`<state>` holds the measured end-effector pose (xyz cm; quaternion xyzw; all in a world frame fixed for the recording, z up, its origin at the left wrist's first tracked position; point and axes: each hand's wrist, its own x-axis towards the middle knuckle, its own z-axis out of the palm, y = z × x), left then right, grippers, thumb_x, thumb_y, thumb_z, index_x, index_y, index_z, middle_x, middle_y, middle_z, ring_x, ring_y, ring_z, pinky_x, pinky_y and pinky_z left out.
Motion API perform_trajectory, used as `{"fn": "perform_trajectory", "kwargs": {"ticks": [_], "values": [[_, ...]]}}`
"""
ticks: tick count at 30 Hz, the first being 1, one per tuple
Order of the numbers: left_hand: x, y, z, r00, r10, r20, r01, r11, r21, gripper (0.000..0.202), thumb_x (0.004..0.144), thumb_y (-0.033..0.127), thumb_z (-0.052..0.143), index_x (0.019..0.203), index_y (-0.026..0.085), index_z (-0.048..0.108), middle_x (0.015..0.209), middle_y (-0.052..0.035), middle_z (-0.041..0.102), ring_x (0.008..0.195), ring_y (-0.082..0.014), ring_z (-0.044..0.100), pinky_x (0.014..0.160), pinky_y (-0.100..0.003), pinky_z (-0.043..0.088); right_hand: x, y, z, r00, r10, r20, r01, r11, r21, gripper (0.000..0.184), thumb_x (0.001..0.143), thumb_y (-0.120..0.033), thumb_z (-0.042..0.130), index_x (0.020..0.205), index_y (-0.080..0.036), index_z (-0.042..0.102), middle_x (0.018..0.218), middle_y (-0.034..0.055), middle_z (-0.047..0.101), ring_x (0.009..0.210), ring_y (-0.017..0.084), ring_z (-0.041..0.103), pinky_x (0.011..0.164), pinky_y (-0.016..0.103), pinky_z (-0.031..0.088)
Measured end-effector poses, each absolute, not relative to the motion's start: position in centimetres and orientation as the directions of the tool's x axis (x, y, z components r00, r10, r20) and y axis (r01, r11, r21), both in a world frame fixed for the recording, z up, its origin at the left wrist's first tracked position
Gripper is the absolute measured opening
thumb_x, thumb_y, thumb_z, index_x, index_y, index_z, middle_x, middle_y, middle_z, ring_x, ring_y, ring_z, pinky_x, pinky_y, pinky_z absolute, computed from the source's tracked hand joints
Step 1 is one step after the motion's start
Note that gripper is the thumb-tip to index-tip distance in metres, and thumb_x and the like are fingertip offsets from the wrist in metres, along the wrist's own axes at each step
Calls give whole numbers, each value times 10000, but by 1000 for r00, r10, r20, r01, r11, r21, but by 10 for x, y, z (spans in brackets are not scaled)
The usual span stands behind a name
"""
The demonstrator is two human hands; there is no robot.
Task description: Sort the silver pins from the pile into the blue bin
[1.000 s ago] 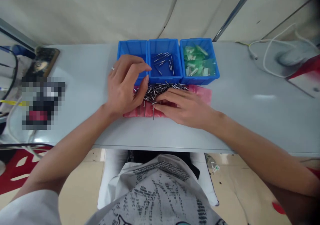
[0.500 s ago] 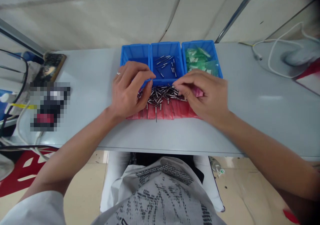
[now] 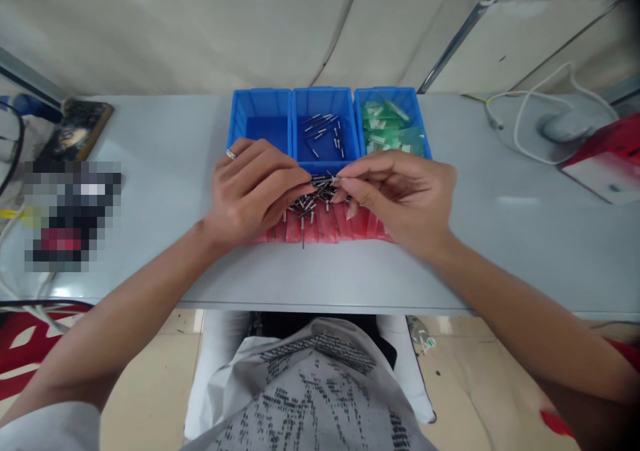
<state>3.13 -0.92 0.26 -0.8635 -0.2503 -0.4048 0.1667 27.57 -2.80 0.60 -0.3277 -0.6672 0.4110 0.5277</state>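
My left hand (image 3: 253, 191) is closed, thumb and forefinger pinching one end of a thin metal blind rivet (image 3: 324, 180). At the rivet's other end, the fingertips of my right hand (image 3: 407, 194) are pinched together. The rivet lies roughly level between the two hands. Just below them is a loose pile of blind rivets (image 3: 304, 205), resting on a row of red plastic bags (image 3: 327, 227). Both hands partly cover the pile and the bags.
Behind my hands stand three blue bins: a left bin (image 3: 261, 104), a middle bin (image 3: 300, 114) with several rivets, and a right bin (image 3: 359, 114) with green packets. A white cable (image 3: 520, 107) lies at right, a dark phone-like object (image 3: 75, 131) at left.
My hands have come closer together over the pile. The left fingertips, apart before, now pinch the rivet. The whole view has shifted slightly.
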Motion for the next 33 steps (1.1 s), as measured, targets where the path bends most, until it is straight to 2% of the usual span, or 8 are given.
{"fn": "perform_trajectory", "kwargs": {"ticks": [2,6,12,16,22,26,29,33], "values": [[31,-10,2,547,302,780,571,-817,-85,32,1004,297,665,1011,266,663,881,-1,752,770,-182,687,650,-393,471,276,-29,5,-245,861,446,-8,458,-889,59,916,-256,802,975,-265,796,857,-4,785,671,156,755,545,300,655],[30,-10,1,543,362,758,583,-812,-29,119,1035,360,606,980,264,651,892,-16,755,805,-202,701,692,-417,474,275,-31,6,-242,866,437,-30,444,-896,103,918,-219,796,982,-299,803,845,-11,780,664,161,747,536,314,633],[33,-10,1,552,348,758,560,-828,-28,22,1011,273,613,1025,257,607,915,-13,748,813,-200,697,696,-389,460,275,-32,8,-230,858,459,-36,464,-885,90,912,-193,796,976,-255,813,812,-2,775,663,158,752,508,287,611],[33,-9,-1,543,346,765,556,-831,-19,113,986,282,657,1084,254,607,927,-15,749,816,-203,697,709,-380,459,275,-32,8,-231,856,462,-50,464,-884,107,909,-178,792,983,-255,808,806,-11,773,644,145,747,528,273,624],[34,-8,0,549,296,782,512,-859,-34,47,990,262,650,996,220,629,885,-21,735,788,-190,688,696,-356,429,274,-31,6,-233,849,474,-88,467,-880,121,896,-154,797,991,-230,802,803,-18,778,638,125,750,522,229,602],[36,-9,1,536,287,794,483,-876,-9,122,952,225,704,1038,211,618,903,-25,744,819,-192,695,712,-355,441,273,-33,9,-233,864,447,-101,436,-894,95,894,-157,795,963,-222,798,795,-9,783,629,128,752,515,230,604],[36,-11,2,545,300,783,509,-861,-25,35,989,212,635,966,220,610,872,-11,732,792,-185,687,702,-353,436,273,-34,10,-274,874,401,-96,390,-916,82,891,-182,806,961,-222,797,775,-4,787,606,135,746,508,242,614],[34,-11,3,497,312,810,539,-842,-7,157,1028,239,534,887,209,599,808,-22,713,739,-182,662,680,-361,431,275,-29,10,-233,920,314,-101,298,-949,74,908,-239,804,978,-216,805,838,20,812,636,141,757,502,238,616]]}}
